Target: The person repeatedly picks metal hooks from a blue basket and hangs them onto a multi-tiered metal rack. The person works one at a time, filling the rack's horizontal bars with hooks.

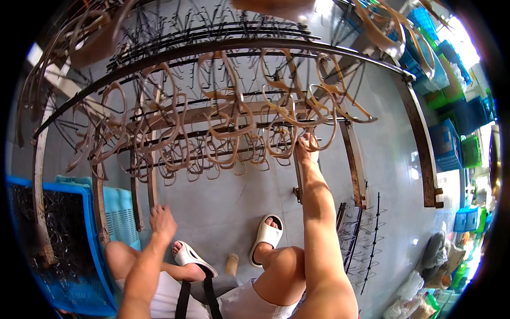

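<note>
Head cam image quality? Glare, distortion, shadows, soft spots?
Head view: black fisheye rim, dark rod bowed; blown-out glare toward the right edge, around blue bins; bright reflections on the floor; shadow across the right forearm; brown piece at the top edge soft; right hand readable, fingertips less so.

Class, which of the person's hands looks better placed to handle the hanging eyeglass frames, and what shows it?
Probably the right hand: it is up at the hanging eyeglass frames, arm stretched out. The left hand is lower, apart from them, near the lower end of a rusty post.
</note>
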`<state>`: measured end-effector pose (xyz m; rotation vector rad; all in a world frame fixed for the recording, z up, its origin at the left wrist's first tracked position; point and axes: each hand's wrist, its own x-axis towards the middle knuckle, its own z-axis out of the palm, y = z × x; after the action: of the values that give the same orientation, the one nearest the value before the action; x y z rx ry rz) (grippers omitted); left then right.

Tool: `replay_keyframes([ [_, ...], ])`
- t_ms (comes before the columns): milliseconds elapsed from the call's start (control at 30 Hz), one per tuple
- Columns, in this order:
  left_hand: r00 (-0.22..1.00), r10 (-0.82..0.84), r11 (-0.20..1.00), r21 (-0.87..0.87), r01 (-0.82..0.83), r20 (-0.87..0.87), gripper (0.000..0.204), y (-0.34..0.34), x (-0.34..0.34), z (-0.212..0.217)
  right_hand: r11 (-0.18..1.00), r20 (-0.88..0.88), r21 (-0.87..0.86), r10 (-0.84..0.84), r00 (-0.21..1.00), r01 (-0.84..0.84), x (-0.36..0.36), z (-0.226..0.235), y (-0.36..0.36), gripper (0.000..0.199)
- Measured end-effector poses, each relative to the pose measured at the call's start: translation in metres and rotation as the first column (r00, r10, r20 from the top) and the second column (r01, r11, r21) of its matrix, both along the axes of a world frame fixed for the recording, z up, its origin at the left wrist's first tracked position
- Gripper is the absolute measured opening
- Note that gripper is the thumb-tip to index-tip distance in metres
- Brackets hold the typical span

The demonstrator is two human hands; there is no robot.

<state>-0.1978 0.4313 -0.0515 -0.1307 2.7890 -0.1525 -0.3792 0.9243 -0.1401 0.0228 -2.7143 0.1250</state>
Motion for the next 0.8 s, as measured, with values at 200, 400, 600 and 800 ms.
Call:
replay_keyframes([
  [200, 0.959, -0.184, 0.833, 0.552, 0.036, 0.214, 0.032, 0.051, 0.061, 0.033, 0.947, 0.175, -0.289, -0.091, 0.980, 0.139, 0.099, 0.034, -0.015, 0.041],
  [400, 0.920, -0.083, 0.416, 0.852, -0.318, 0.384, 0.008, 0.027, 0.127, 0.144, 0.719, 0.333, -0.558, -0.262, 0.906, 0.413, 0.379, 0.068, -0.029, 0.036],
  [600, 0.553, -0.241, 0.735, 0.522, -0.433, 0.798, 0.013, -0.100, 0.157, 0.221, 0.055, 0.807, 0.015, -0.590, 0.021, 0.998, 0.708, 0.015, -0.032, 0.044],
  [800, 0.386, -0.384, 0.922, 0.329, 0.203, 0.839, 0.012, -0.144, 0.255, 0.172, -0.204, 0.909, 0.132, -0.365, -0.200, 0.970, 0.782, -0.031, -0.041, 0.051],
])
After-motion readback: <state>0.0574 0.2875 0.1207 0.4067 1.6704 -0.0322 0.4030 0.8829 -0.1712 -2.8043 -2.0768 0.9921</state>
